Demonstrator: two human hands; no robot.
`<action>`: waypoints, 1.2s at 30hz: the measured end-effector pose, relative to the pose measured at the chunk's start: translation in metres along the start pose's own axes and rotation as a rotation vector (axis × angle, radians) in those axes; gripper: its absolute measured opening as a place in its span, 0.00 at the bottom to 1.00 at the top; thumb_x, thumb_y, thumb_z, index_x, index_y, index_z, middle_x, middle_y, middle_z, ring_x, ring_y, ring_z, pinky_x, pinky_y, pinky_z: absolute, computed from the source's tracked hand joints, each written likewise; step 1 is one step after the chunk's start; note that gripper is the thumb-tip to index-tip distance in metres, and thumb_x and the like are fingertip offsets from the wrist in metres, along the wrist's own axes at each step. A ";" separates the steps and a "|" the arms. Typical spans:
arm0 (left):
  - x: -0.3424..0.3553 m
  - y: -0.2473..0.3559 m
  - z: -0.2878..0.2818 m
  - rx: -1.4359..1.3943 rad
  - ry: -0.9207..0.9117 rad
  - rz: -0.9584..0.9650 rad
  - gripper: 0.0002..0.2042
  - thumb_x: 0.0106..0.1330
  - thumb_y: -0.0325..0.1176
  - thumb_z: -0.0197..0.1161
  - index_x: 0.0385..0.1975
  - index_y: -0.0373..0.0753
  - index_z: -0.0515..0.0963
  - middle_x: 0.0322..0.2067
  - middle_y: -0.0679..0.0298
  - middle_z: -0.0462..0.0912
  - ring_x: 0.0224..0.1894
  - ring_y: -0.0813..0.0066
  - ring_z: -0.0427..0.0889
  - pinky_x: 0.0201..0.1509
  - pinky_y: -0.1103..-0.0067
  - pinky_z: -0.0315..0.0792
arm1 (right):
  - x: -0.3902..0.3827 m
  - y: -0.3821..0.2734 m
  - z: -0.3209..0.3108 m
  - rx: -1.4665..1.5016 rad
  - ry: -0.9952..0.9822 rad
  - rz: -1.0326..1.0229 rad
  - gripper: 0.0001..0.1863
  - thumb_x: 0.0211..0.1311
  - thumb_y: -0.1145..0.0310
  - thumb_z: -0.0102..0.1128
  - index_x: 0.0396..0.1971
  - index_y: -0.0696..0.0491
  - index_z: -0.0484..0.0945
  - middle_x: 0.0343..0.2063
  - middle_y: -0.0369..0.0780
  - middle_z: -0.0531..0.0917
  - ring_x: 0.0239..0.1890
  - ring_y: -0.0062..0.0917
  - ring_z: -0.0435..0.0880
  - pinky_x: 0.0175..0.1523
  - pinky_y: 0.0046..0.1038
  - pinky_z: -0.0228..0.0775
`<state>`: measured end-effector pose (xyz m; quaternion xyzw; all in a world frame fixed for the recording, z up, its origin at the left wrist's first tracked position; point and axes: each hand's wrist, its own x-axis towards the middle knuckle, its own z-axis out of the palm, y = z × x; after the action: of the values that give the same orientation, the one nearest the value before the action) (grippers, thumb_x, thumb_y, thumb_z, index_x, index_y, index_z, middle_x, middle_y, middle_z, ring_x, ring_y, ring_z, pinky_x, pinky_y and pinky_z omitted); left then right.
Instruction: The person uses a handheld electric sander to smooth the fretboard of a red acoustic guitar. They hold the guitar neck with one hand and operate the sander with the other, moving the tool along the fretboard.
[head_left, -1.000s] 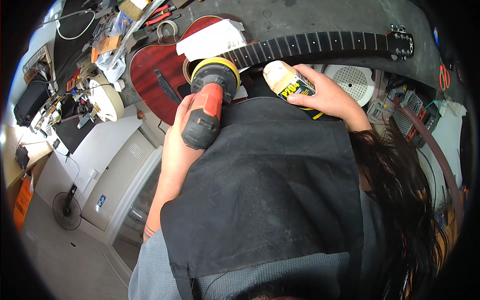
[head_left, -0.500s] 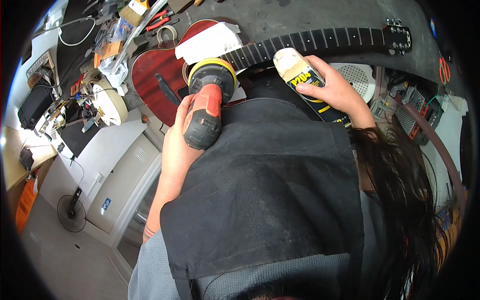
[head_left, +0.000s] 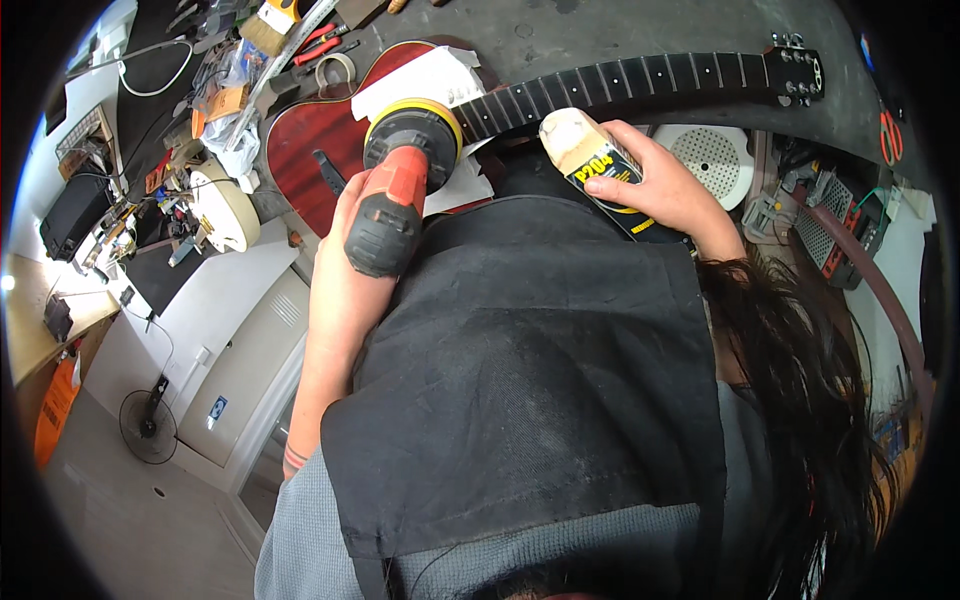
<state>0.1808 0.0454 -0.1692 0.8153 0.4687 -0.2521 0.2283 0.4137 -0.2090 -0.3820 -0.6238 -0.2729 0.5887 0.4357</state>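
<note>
In our left hand [head_left: 338,245], the fingers are closed around the red-and-black power tool [head_left: 390,205], though most of them are hidden behind its body. The tool slants from left of centre up to its yellow-rimmed round pad [head_left: 420,132], which overlaps the guitar [head_left: 318,135] on the table [head_left: 560,30]; whether they touch, we cannot tell.

The guitar's long axis runs from its red body at upper left to the headstock [head_left: 797,80] at upper right. White paper [head_left: 418,84] lies over part of the body. Our left hand is nearer that body.

Our right hand [head_left: 672,190] is wrapped round a black bottle [head_left: 612,175], thumb in front. It tilts, its cream-stained top pointing upper left, just below the fretted neck [head_left: 610,85].
</note>
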 end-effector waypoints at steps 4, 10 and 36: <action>0.005 0.003 -0.007 -0.043 0.008 0.001 0.39 0.76 0.35 0.78 0.86 0.42 0.69 0.65 0.45 0.92 0.69 0.50 0.92 0.75 0.62 0.81 | -0.002 -0.004 0.001 -0.008 -0.014 0.031 0.45 0.69 0.42 0.81 0.74 0.58 0.78 0.63 0.53 0.90 0.66 0.42 0.91 0.70 0.41 0.81; 0.007 0.014 -0.012 -0.077 0.003 -0.035 0.38 0.77 0.36 0.78 0.85 0.44 0.70 0.66 0.46 0.92 0.71 0.50 0.91 0.76 0.62 0.80 | -0.001 -0.005 0.002 -0.013 0.000 0.049 0.45 0.69 0.41 0.81 0.75 0.57 0.78 0.64 0.52 0.90 0.67 0.42 0.91 0.71 0.42 0.81; -0.029 -0.036 0.003 -0.590 -0.101 -0.074 0.21 0.75 0.33 0.83 0.64 0.36 0.88 0.56 0.63 0.93 0.57 0.70 0.90 0.66 0.69 0.82 | 0.031 -0.015 0.003 0.021 -0.357 0.056 0.45 0.71 0.43 0.82 0.75 0.60 0.78 0.60 0.48 0.90 0.65 0.34 0.89 0.70 0.36 0.79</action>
<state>0.1358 0.0419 -0.1582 0.6826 0.5391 -0.1533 0.4690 0.4178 -0.1751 -0.3845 -0.5123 -0.3222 0.7047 0.3703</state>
